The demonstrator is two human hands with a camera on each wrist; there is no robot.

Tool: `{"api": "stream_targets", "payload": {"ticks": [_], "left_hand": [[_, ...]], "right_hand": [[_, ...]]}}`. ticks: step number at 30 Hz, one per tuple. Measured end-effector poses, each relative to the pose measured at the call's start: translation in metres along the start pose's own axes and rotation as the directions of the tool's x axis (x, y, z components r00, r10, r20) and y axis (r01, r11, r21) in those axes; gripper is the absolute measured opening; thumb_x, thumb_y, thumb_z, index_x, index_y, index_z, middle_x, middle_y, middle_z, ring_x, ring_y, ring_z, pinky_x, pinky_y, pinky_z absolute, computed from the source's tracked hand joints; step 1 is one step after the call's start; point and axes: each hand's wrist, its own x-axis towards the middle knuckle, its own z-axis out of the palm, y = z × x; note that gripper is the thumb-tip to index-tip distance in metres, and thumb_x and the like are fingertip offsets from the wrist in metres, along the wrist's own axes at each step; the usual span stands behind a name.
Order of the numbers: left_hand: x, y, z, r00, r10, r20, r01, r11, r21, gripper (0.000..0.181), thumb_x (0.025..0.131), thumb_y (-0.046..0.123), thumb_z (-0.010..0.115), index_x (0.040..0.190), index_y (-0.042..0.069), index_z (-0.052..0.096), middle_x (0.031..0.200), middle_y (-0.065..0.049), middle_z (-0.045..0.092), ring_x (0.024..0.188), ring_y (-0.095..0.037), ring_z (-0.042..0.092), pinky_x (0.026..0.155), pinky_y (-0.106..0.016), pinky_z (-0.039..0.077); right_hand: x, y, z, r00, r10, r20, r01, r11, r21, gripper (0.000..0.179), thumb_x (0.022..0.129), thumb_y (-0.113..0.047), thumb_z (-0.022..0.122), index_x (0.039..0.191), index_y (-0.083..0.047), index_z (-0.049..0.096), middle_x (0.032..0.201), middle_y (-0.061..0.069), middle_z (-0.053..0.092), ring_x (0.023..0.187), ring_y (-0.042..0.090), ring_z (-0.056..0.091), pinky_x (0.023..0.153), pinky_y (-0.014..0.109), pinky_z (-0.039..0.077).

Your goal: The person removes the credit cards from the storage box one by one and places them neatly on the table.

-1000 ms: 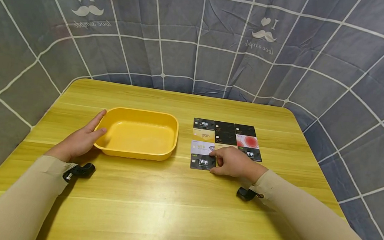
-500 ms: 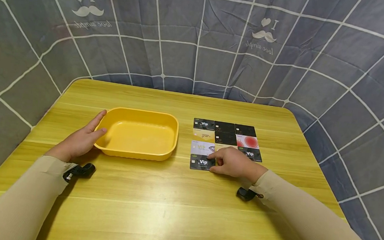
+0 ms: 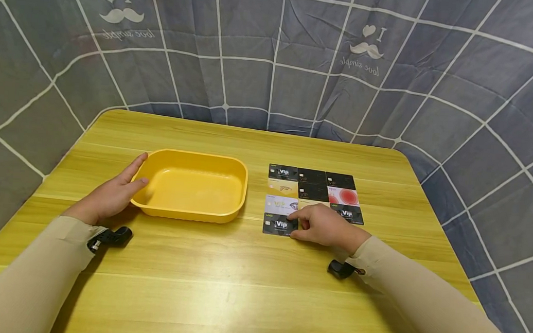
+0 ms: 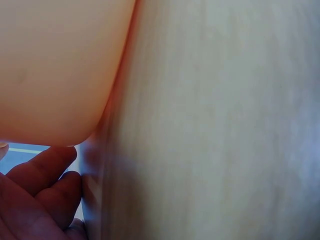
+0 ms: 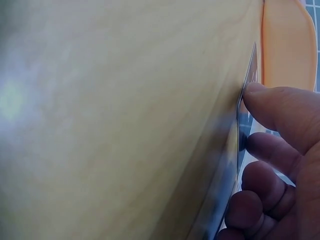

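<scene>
My left hand [image 3: 108, 197] rests against the left end of a yellow plastic tray [image 3: 204, 216]. Its index finger lies straight along the outside, and the thumb reaches over the rim. In the left wrist view, other fingers [image 4: 45, 172] touch the tray's wall [image 4: 55, 75]. My right hand [image 3: 325, 225] pinches the right end of a black "Vip" card [image 3: 278, 225], nearest me in the left column. Seen from the right wrist, the thumb [image 5: 280, 107] and index finger are on the card [image 5: 242, 125], which looks slightly bent. The hand partly covers a pale yellow card [image 3: 312, 204] behind it.
Several cards lie flat in columns: black ones [image 3: 313, 191], a white VIP card [image 3: 279, 205], a gold one [image 3: 282, 188] and a red-patterned one [image 3: 345, 196]. The wooden table [image 3: 201, 296] ends at a grey checked curtain [image 3: 249, 80].
The near black Vip card has slid slightly to the left under my right fingers, which shifted a little with it. My left hand and the tray have stayed put.
</scene>
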Motion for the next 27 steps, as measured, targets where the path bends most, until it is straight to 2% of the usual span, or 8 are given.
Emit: {"api": "stream_targets", "payload": {"ticks": [6,13,27], "left_hand": [[-0.0002,-0.0007,-0.0002,1.000,0.005,-0.005,-0.005,1.000,0.015,0.073,0.115,0.045,0.032,0.168,0.032,-0.016,0.176,-0.013,-0.017,0.158,-0.058,-0.004,0.121,-0.080,0.005],[-0.0003,-0.0004,-0.0005,1.000,-0.009,-0.005,0.009,1.000,0.015,0.073,0.115,0.046,0.032,0.167,0.035,-0.017,0.177,-0.015,-0.014,0.158,-0.058,-0.002,0.121,-0.080,0.005],[-0.0010,0.0002,-0.0002,1.000,-0.006,-0.007,0.006,1.000,0.020,0.073,0.115,0.047,0.032,0.167,0.034,-0.017,0.176,-0.014,-0.015,0.158,-0.059,-0.003,0.120,-0.080,0.005]], "right_hand": [[0.0003,0.0016,0.0004,1.000,0.019,0.000,-0.019,0.999,0.031,0.047,0.091,-0.035,0.084,0.132,-0.013,0.075,0.065,-0.009,0.056,0.060,0.006,0.050,0.057,0.022,0.037],[-0.0003,0.0011,-0.0016,0.999,0.037,0.007,-0.037,0.998,0.045,0.052,0.089,-0.035,0.086,0.134,-0.013,0.073,0.064,-0.009,0.056,0.059,0.007,0.050,0.057,0.023,0.036],[-0.0009,0.0016,-0.0031,1.000,0.027,0.011,-0.027,0.998,0.055,0.051,0.091,-0.034,0.085,0.135,-0.011,0.072,0.063,-0.009,0.055,0.058,0.007,0.049,0.059,0.024,0.039]]}}
